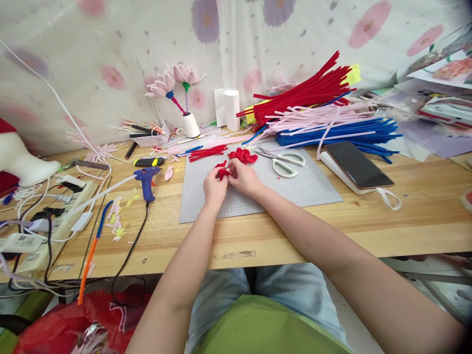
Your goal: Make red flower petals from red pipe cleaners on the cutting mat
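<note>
Green fabric [273, 332] is seen closest, draped over the lap. Up past it, a small red fuzzy piece [223, 173] is held above the left part of the grey cutting mat [308, 189]. It's deep red and soft-looking, kinda folded (half of it is hidden by fingers, so the full shape can't be told). Its visible part is longest roughly left to right; which end is the tip can't be made out. Both hands are brought together on it, pinched between the fingertips of the left hand [215, 189] and right hand [243, 178]. Just beyond, a red looped cluster [242, 156] is laid on the mat, with red stems [208, 153] to its left and scissors [283, 166] to its right, blades pointed leftward.
</note>
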### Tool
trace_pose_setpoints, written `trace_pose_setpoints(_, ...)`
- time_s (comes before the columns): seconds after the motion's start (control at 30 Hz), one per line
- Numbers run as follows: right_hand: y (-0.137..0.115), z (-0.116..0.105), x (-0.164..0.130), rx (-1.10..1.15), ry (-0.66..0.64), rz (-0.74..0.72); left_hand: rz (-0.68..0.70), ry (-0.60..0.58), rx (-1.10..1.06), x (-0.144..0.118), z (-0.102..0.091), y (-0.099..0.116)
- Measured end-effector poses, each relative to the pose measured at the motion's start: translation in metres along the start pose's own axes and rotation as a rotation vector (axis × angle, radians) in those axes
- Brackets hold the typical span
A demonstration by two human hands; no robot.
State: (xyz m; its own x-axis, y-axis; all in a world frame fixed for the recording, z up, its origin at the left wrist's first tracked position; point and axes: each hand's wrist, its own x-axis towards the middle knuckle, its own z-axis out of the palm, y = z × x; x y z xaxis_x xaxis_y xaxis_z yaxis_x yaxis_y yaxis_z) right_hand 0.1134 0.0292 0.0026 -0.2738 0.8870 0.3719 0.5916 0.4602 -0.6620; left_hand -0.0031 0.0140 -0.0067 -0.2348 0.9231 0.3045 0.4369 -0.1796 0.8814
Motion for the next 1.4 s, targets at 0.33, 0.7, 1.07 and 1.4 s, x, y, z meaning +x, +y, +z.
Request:
trace_pose_setpoints(0.33, -0.003, 0.001, 0.000, -0.033, 0.012, -0.028, -0.163, -0.003, -0.258, 0.003, 0.009, -0.012)
trace_pose_setpoints(0.7, 0.000, 0.000, -0.001, 0.042, 0.036, 0.075, -0.027, 0.007, -0.018, 0.000, 0.001, 0.004)
trace_pose_setpoints(1.07, 0.000, 0.003, -0.002, 0.105, 0.057, 0.045, -0.107, 0.006, -0.083, 0.002, 0.003, -0.002)
trace_pose_setpoints(1.4, 0.004, 0.005, 0.000, 0.304, 0.048, 0.151, -0.045, 0.006, -0.030, -0.002, -0.003, 0.006)
